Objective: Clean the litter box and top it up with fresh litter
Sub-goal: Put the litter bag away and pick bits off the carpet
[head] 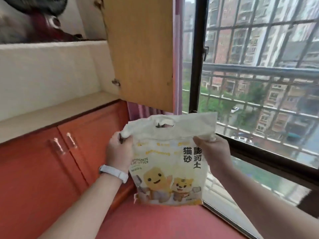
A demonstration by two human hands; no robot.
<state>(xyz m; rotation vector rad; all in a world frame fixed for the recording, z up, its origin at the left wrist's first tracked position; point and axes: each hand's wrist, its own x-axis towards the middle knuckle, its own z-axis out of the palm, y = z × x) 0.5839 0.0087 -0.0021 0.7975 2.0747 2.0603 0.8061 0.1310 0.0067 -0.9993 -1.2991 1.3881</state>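
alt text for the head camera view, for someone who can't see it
Two bare hands, left hand and right hand, grip the top corners of a bentonite cat litter bag, holding it upright before an open cabinet door, red cupboards and a barred window.

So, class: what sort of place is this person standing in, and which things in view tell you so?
Probably a room in a high-rise flat, at a window seat. The barred window looks down on apartment blocks, an open cupboard door hangs above red cabinets, and both hands hold a cat litter bag.
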